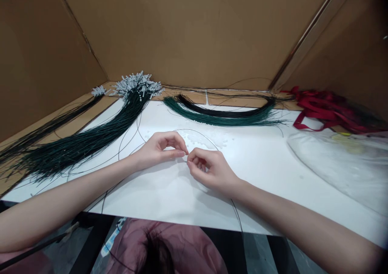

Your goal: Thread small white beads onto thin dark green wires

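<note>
My left hand point(160, 148) and my right hand point(212, 167) meet over the middle of the white board, their fingertips almost touching. Both are closed in a pinch. Between the fingertips a short bit of thin dark wire point(186, 161) shows; anything smaller there is hidden by the fingers. A dark strand point(237, 213) hangs below my right wrist over the board's front edge, and another thin strand arcs behind my hands. Small white beads point(209, 138) lie loose on the board just beyond my fingers.
Left lies a big bundle of green wires point(87, 140) tipped with white beads point(138, 86), beside a smaller bundle point(51, 124). Bare green and black wires point(224, 118) curve along the back. Red ribbon point(321, 110) and a clear plastic bag point(342, 165) sit right. Cardboard walls point(188, 35) enclose the board.
</note>
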The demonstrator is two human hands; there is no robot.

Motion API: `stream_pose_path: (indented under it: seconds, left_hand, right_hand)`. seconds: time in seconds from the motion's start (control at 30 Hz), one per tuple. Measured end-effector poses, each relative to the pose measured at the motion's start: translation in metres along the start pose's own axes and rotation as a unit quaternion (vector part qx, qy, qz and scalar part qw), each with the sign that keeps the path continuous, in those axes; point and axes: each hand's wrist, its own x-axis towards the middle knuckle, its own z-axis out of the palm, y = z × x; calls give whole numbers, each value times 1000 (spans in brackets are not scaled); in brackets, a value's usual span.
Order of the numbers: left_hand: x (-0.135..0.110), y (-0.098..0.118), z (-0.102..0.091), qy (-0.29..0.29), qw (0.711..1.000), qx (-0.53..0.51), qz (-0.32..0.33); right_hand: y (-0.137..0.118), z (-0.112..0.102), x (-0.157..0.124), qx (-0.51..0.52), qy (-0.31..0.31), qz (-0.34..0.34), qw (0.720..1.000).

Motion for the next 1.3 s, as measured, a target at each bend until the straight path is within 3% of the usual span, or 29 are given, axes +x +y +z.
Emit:
stream_pose_path:
  seconds: [0.37, 1.3]
  left_hand:
    - [-2, 0, 2, -30, 999, -9, -31]
    - [-3, 2, 3, -26, 998, -12, -50]
  right_hand:
    - [-1, 0, 0, -4, -7, 5, 1000]
    - [-1, 1, 0, 0, -11, -3, 1000]
